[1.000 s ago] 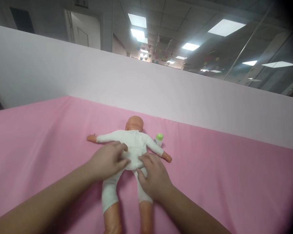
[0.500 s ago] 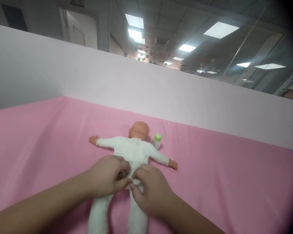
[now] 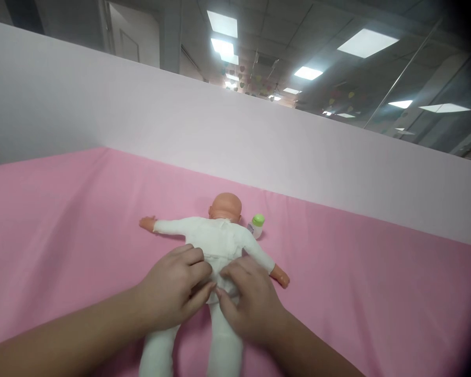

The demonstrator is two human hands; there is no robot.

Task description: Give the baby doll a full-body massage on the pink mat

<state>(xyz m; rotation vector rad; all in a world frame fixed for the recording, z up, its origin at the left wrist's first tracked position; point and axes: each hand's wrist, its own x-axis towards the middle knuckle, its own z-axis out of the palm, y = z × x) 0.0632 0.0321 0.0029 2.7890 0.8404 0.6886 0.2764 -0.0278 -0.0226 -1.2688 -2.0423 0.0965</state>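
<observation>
A baby doll (image 3: pixel 214 241) lies face down on a pink sheet, its head away from me and its arms spread. Its body is white cloth; the bald head and hands are tan. Over the left side of its lower back, my left hand (image 3: pixel 176 285) is closed, fingers curled and thumb bent in toward them at the cloth. Opposite it, my right hand (image 3: pixel 255 301) rests at the right side of the lower back, thumb and forefinger apart, fingers slightly blurred. Both thumb tips nearly meet at the middle. My hands cover part of the doll's hips.
A small clear bottle with a green cap (image 3: pixel 256 225) lies beside the doll's head, near its right-hand shoulder. The pink sheet (image 3: pixel 357 272) spreads around with soft folds. A white panel (image 3: pixel 220 131) rises along the back and left edges. Ceiling lights and a door show beyond.
The view has shifted slightly. My right hand has moved a little, its fingers lifting and spreading from the cloth. My left hand's fingers have curled in more. The doll stays face down.
</observation>
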